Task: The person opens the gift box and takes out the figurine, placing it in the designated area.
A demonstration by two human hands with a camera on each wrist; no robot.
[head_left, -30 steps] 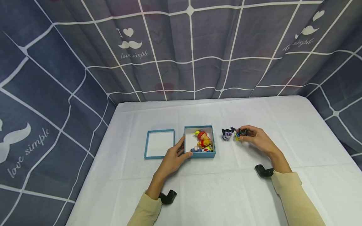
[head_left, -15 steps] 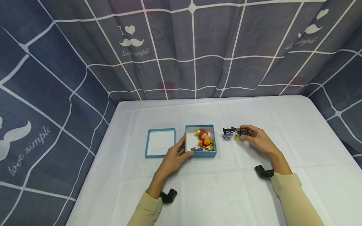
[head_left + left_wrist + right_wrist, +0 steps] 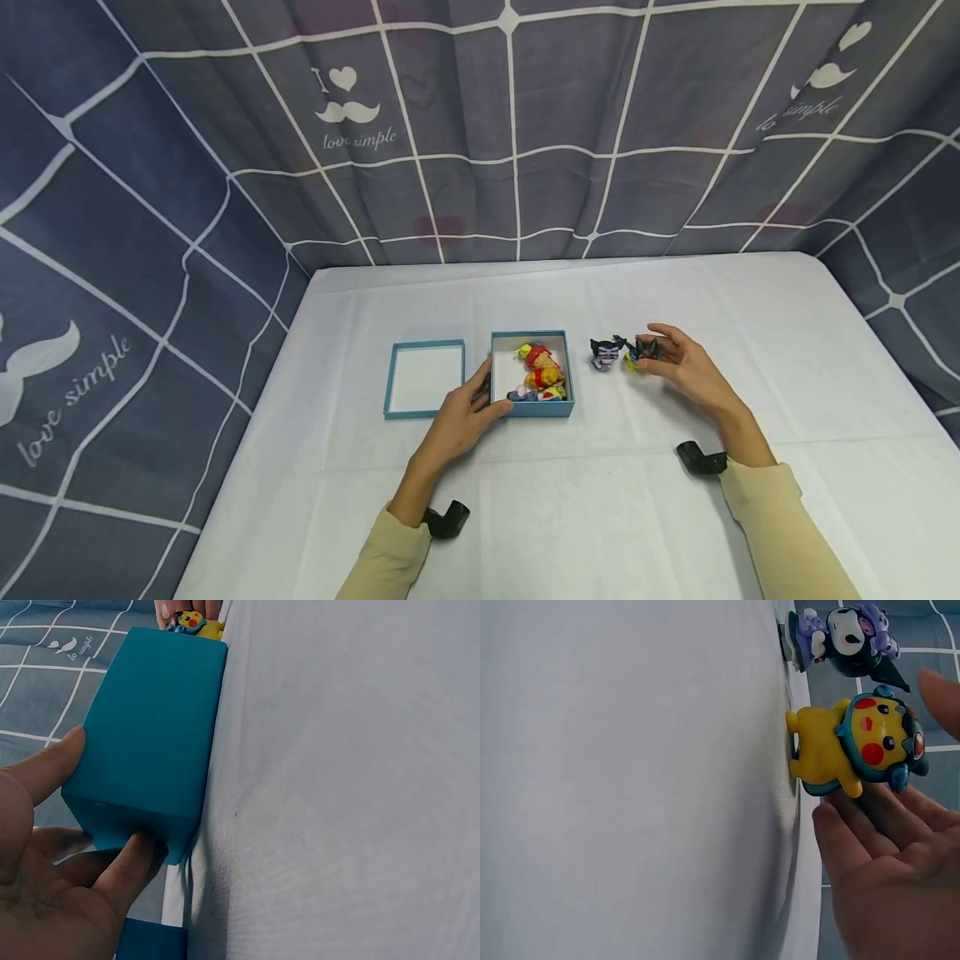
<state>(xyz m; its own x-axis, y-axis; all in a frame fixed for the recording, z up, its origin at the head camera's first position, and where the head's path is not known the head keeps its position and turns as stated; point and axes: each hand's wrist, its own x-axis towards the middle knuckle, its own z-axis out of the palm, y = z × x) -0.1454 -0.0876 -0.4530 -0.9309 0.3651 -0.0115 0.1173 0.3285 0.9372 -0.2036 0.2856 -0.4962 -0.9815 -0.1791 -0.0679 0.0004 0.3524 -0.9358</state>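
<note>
My left hand (image 3: 457, 425) grips the near left corner of a blue open box (image 3: 540, 410), thumb at the rim and fingers against the left wall. Inside the box lie several small toy figurines, among them a red and yellow bear figurine (image 3: 542, 367). To the right of the box, my right hand (image 3: 686, 367) is spread around a yellow Pikachu figurine (image 3: 821, 742) in a dark hood. Its thumb stands apart from the figurine, the other fingers behind it. The Pikachu stands upright on the table, beside a black and purple figurine (image 3: 847, 634) with a white face.
A blue-rimmed box lid (image 3: 426, 379) lies inside up on the white-covered table (image 3: 562, 517), left of the box. Dark checked curtains (image 3: 450, 200) hang behind the table and at both sides. A black camera mount (image 3: 447, 522) sits on each wrist.
My right fingers have spread away from the Pikachu figurine, the index finger lifting up and back. My left hand stays on the box, and the view has shifted slightly.
</note>
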